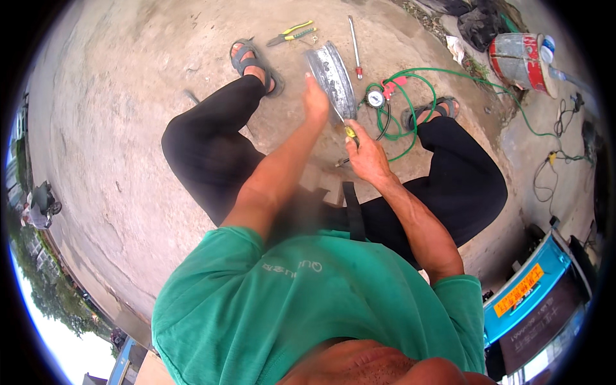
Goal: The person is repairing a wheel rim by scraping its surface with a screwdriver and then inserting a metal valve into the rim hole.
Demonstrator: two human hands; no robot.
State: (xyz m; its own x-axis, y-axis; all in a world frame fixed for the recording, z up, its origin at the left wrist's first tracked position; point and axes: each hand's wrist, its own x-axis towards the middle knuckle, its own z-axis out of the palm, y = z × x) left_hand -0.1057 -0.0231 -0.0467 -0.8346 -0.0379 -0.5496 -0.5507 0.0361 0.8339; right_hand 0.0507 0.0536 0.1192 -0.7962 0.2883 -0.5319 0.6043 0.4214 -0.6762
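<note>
A curved grey-and-black band (333, 76) with whitish scuffs stands between my feet, seen nearly edge-on; I cannot tell whether it is a wheel rim or a tyre. My left hand (314, 101) grips its left side, thumb up along the edge, the other fingers mostly hidden. My right hand (368, 154) is closed around the yellow-and-black handle of a tool (351, 133). The tool's thin metal end lies against the band's lower part; its kind is unclear.
Yellow-handled pliers (292, 33) and a long screwdriver (355, 46) lie on the concrete beyond. A round pressure gauge (375, 98) with a coiled green hose (410, 109) rests by my right foot. A red-and-grey bucket (518, 61) stands far right, a blue machine (532, 282) near right.
</note>
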